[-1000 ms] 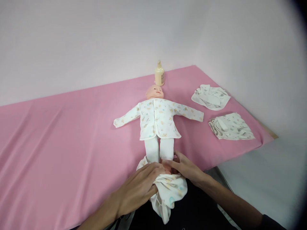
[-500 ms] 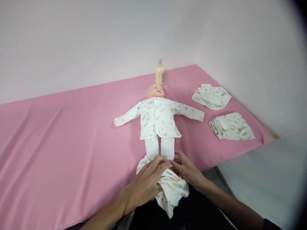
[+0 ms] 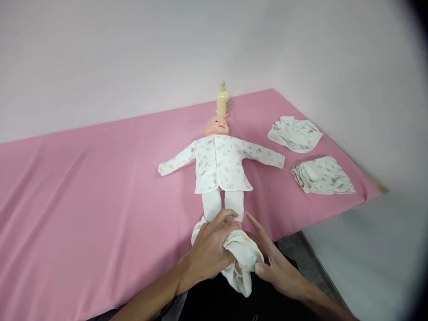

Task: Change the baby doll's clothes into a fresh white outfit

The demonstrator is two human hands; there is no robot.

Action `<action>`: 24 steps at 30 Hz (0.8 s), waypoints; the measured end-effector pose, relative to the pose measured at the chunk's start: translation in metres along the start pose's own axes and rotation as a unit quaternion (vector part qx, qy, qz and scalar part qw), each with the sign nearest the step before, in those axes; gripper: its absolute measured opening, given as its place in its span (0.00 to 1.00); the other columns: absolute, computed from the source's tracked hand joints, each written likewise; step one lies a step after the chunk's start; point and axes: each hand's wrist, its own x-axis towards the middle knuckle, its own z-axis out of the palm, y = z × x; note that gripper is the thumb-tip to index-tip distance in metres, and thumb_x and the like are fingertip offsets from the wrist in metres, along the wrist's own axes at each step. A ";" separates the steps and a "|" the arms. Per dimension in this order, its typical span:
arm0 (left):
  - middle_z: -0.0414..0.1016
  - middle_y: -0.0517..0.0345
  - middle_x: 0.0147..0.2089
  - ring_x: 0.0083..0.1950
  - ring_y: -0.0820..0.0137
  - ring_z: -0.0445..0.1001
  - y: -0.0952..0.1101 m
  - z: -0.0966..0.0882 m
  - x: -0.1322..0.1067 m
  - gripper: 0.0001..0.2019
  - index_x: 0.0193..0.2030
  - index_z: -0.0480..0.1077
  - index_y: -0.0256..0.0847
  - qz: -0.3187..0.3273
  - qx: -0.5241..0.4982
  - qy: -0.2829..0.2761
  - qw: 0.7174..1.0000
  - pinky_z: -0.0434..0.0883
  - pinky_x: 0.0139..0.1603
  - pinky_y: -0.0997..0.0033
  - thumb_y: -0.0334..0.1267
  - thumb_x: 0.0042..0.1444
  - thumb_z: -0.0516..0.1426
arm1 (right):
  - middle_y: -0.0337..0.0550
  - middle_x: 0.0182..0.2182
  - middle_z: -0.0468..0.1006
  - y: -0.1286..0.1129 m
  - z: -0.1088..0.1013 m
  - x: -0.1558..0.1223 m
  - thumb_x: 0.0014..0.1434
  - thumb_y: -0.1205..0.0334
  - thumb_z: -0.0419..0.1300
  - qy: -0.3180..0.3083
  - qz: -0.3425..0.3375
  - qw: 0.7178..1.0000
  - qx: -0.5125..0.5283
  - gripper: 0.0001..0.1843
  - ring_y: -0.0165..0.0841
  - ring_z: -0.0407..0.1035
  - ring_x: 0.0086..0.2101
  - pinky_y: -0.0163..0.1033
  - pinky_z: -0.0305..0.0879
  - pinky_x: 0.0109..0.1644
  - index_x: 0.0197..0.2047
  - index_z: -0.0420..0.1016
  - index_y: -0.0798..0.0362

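Head view: our left hand (image 3: pixel 214 245) clutched cloth (image 3: pixel 243 252) by doll (image 3: pixel 221 165), likely gathering it; right hand (image 3: pixel 276 263), fingers parted, flanked it.

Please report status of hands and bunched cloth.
Left hand at foot end of dressed doll, patterned cloth bunched against hand. Right hand at cloth's other side. Bottle beyond doll's head, away from hands.

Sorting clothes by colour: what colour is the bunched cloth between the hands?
The bunched cloth is white with yellowish and teal prints, clearest in the head view.
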 end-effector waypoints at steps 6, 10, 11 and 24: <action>0.56 0.60 0.65 0.56 0.63 0.70 -0.001 -0.003 0.002 0.16 0.51 0.70 0.50 -0.023 0.022 -0.012 0.999 0.69 0.53 0.62 0.36 0.55 0.60 | 0.50 0.66 0.58 0.008 0.008 0.010 0.50 0.68 0.70 0.062 -0.002 0.998 -0.023 0.62 0.41 0.65 0.57 0.48 0.67 0.57 0.73 0.32 0.37; 0.56 0.60 0.66 0.59 0.64 0.68 -0.002 -0.012 0.001 0.16 0.49 0.71 0.50 0.002 -0.027 -0.030 0.999 0.69 0.55 0.65 0.36 0.53 0.62 | 0.50 0.65 0.60 0.011 0.003 0.013 0.52 0.70 0.66 0.085 -0.019 0.994 -0.070 0.55 0.39 0.65 0.57 0.44 0.68 0.54 0.72 0.38 0.39; 0.57 0.60 0.65 0.59 0.64 0.68 -0.002 -0.014 0.001 0.14 0.48 0.71 0.49 0.009 -0.040 -0.029 0.999 0.69 0.55 0.66 0.35 0.53 0.61 | 0.49 0.64 0.61 0.012 0.001 0.013 0.54 0.69 0.65 0.088 -0.023 0.992 -0.092 0.51 0.38 0.66 0.56 0.43 0.68 0.54 0.72 0.40 0.39; 0.67 0.56 0.54 0.50 0.69 0.71 -0.005 -0.007 0.012 0.15 0.48 0.71 0.44 -0.033 -0.242 0.003 0.970 0.70 0.46 0.73 0.29 0.56 0.53 | 0.44 0.58 0.68 0.025 0.002 0.022 0.67 0.58 0.54 0.151 -0.093 0.975 -0.136 0.23 0.34 0.68 0.52 0.38 0.68 0.53 0.64 0.58 0.45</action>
